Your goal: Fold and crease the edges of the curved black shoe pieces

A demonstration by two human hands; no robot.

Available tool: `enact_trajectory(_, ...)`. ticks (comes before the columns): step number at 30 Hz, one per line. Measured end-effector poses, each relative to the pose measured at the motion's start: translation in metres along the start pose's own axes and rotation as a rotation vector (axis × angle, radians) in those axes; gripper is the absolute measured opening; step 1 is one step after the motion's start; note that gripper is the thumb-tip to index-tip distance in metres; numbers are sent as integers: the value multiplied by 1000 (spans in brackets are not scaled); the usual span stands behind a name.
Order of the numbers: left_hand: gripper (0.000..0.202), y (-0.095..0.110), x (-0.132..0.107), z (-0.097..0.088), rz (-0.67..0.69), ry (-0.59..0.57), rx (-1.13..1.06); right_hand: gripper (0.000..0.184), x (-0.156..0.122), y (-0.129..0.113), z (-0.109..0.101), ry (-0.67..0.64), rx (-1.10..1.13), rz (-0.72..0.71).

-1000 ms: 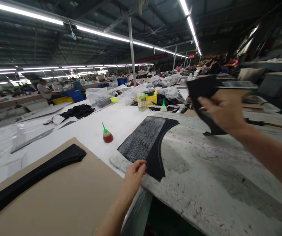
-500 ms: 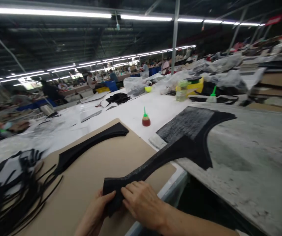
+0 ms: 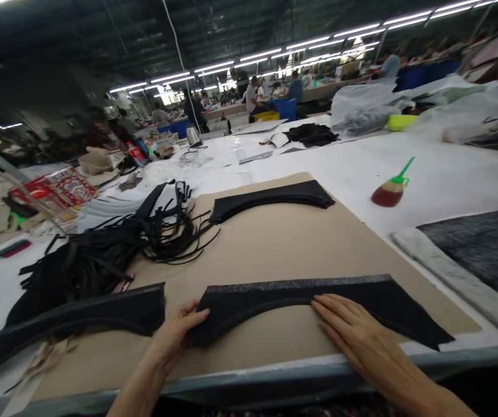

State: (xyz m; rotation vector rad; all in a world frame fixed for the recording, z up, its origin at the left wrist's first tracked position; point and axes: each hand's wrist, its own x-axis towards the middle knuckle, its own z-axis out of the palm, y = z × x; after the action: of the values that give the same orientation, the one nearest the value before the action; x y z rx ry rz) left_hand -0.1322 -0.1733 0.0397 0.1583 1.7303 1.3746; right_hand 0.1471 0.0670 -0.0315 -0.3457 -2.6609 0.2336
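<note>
A curved black fabric piece [image 3: 270, 294] lies lengthwise on the tan board [image 3: 266, 243] near the front edge. My left hand [image 3: 174, 333] pinches its left end between thumb and fingers. My right hand [image 3: 355, 327] rests with outstretched fingers flat on its middle, by the inner curve. A similar black piece [image 3: 96, 310] lies to the left, and a curved black stack [image 3: 275, 200] sits at the board's far side. Thin black strips [image 3: 170, 231] are tangled in a heap on the left.
A squeeze bottle [image 3: 388, 191] with a green nozzle and reddish-brown liquid stands on the white table. Dark textured material [image 3: 483, 237] lies on the pale slab [image 3: 431, 269] at right. Plastic bags [image 3: 362, 107] and a black pile [image 3: 312, 134] are farther back. People work in the distance.
The view has swung left. The black fabric piece, earlier reaching over onto the slab, now lies along the tan board. My right hand has moved away from my left and flattened on it.
</note>
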Motion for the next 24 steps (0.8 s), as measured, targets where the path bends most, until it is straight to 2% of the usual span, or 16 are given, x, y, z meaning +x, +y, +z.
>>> enact_trajectory(1,46,-1,1,-7,50,79,74,36,2,-2,3,2,-2,-16)
enact_trajectory(3,37,-2,0,-13,250,340,307,37,6,-7,7,18,-2,-43)
enact_trajectory(5,27,-7,-3,-8,531,559,574,37,9,-11,11,34,2,-60)
enact_trajectory(6,25,-10,-6,-1,673,593,690,37,11,-13,12,43,4,-68)
enact_trajectory(7,25,-15,-8,7,783,559,776,37,12,-14,13,53,3,-76)
enact_trajectory(8,27,-21,-10,16,860,478,850,37,13,-16,14,61,-2,-84)
enact_trajectory(10,32,-35,-11,32,945,366,1013,37,14,-18,13,70,-28,-94)
enact_trajectory(12,35,-47,-10,41,978,342,1147,37,14,-20,11,76,-77,-101)
enact_trajectory(15,33,-56,-6,39,1018,371,1206,38,13,-23,7,59,-161,-111)
enact_trajectory(19,28,-55,-2,31,1016,366,1172,42,11,-22,5,30,-230,-135)
enact_trajectory(24,27,-43,4,28,869,339,1118,48,1,-8,18,67,-259,-211)
